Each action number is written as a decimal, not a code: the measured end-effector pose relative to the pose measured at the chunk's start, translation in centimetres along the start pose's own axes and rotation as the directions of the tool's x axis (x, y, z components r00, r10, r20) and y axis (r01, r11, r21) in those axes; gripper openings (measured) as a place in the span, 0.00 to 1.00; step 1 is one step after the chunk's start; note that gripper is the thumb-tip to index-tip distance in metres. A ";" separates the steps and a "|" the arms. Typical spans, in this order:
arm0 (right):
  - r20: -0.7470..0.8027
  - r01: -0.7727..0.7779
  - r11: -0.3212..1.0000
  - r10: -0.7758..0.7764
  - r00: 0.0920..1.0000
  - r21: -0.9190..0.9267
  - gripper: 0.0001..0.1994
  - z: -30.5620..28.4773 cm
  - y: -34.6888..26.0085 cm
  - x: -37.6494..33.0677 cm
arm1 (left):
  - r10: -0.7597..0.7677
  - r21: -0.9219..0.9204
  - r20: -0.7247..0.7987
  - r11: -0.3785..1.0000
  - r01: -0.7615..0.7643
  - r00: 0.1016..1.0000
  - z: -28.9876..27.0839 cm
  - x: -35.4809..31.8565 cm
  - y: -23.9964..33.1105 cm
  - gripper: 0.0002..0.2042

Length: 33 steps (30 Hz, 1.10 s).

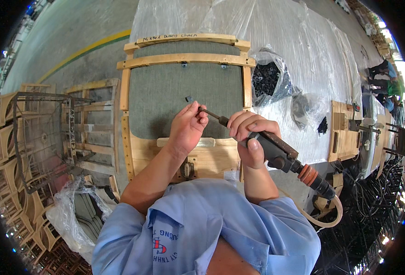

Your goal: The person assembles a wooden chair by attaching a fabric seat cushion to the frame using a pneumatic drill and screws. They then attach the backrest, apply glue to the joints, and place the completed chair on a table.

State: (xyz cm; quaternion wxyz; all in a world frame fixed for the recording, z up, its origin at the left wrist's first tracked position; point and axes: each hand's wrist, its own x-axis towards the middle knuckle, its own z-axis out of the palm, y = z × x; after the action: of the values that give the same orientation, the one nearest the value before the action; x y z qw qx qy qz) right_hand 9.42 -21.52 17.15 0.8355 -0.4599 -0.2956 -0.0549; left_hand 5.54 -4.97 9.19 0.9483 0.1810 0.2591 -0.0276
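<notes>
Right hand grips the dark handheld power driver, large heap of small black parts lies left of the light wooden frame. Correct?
Wrong side: in the head view, the large heap of small black parts lies right of the light wooden frame. The right hand does grip the dark handheld power driver.

Single fisheye view from the wearer's head, facing steeply down past the light-blue collared shirt (193, 220) onto the flat grey fabric panel (165, 87), near and just above centre; left of the panel, the grey concrete floor (90, 27) bends toward the circular rim.
</notes>
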 end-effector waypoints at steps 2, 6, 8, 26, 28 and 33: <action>0.001 0.000 1.000 0.000 1.000 -0.028 0.14 0.1 -0.3 0.0 | 0.005 -0.036 -0.014 0.999 -0.005 1.000 0.2 0.1 -0.5 0.07; 0.038 0.059 0.997 -0.058 0.998 -0.041 0.14 -0.2 0.4 0.0 | -0.008 -0.110 -0.010 0.994 0.007 1.000 0.3 0.3 -1.5 0.08; 0.056 0.069 0.996 -0.066 0.996 -0.053 0.14 -0.4 0.7 0.0 | -0.027 -0.112 -0.003 0.993 0.026 1.000 0.3 0.5 -1.6 0.08; 0.017 0.114 0.977 -0.113 0.993 -0.178 0.12 -3.6 -0.1 -0.4 | 0.114 0.794 0.520 -0.431 -0.429 0.847 -6.2 8.0 6.4 0.09; 0.018 0.104 0.980 -0.103 0.995 -0.172 0.11 -3.5 -0.1 -0.5 | 0.067 0.794 0.504 -0.428 -0.432 0.861 -5.6 7.2 6.7 0.08; 0.036 0.087 0.978 -0.081 0.996 -0.191 0.11 -2.8 0.5 -0.9 | -0.008 0.739 0.511 -0.507 -0.444 0.859 -4.6 6.1 7.0 0.07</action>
State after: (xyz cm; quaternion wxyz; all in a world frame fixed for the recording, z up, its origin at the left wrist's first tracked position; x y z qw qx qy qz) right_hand 10.10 -23.65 15.18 0.7799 -0.5262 -0.3199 -0.1120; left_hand 9.64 3.43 4.74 0.3427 0.9362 -0.0686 -0.0380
